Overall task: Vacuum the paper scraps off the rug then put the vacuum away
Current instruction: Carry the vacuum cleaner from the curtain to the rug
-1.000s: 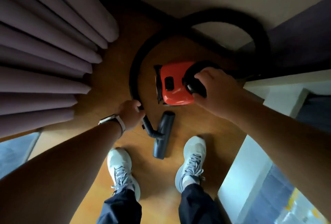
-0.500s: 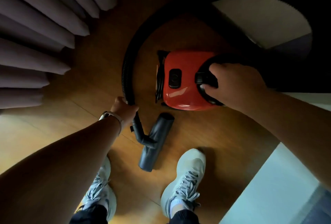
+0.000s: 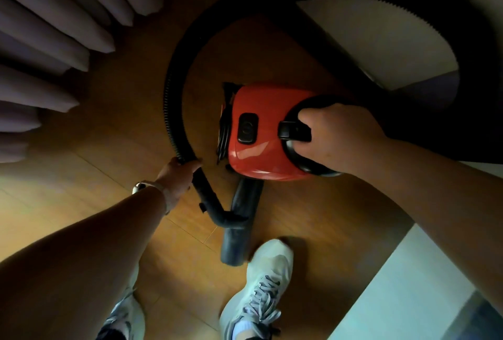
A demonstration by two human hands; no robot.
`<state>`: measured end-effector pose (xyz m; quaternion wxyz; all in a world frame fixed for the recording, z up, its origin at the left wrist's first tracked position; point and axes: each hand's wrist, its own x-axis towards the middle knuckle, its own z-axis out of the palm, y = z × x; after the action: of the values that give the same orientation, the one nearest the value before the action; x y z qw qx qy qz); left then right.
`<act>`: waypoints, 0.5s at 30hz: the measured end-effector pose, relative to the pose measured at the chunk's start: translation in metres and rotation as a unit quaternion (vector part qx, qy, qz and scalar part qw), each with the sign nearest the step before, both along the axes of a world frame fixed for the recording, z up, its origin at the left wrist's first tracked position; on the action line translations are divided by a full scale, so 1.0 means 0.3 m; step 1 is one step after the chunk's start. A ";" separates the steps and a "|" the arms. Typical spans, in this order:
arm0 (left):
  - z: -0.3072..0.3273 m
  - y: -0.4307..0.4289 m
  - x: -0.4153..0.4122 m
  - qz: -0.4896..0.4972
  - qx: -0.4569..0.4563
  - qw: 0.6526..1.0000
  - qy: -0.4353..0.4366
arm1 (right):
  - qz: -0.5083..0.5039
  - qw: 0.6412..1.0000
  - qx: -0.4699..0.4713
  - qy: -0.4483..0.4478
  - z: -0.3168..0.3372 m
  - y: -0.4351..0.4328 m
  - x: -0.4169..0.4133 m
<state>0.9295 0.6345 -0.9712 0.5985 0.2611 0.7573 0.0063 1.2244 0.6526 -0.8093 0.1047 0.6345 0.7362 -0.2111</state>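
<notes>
A small red canister vacuum (image 3: 261,146) is over the wooden floor at the centre. My right hand (image 3: 334,135) grips its black carry handle (image 3: 294,131) on top. A black ribbed hose (image 3: 174,100) loops from the vacuum's far side round to the left. My left hand (image 3: 177,176) grips the hose end where it joins the dark wand (image 3: 209,201). The grey floor nozzle (image 3: 239,228) lies on the floor just in front of my right shoe. No rug or paper scraps are in view.
Mauve curtain folds (image 3: 54,48) hang at the upper left. A pale wall (image 3: 381,32) rises behind the vacuum and a white furniture edge (image 3: 402,279) stands at the lower right. My two pale shoes (image 3: 258,290) stand on the wooden floor (image 3: 114,135).
The view has closed in on the vacuum, which now looks larger. My right hand has settled round the carry handle. My left foot has slid back toward the bottom edge.
</notes>
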 end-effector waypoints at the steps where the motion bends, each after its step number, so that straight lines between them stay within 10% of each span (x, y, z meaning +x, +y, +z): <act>1: 0.022 -0.012 0.008 -0.009 0.019 1.000 -0.012 | -0.008 1.000 -0.008 0.006 0.002 0.002 0.000; 15: 0.509 -0.027 -0.025 0.029 0.169 0.983 -0.064 | -0.126 0.991 -0.032 0.029 0.231 -0.128 -0.090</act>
<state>0.9221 0.6264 -0.8187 0.5925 0.3360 0.7125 0.1684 1.1974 0.6141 -0.7402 0.0763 0.7117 0.6462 -0.2645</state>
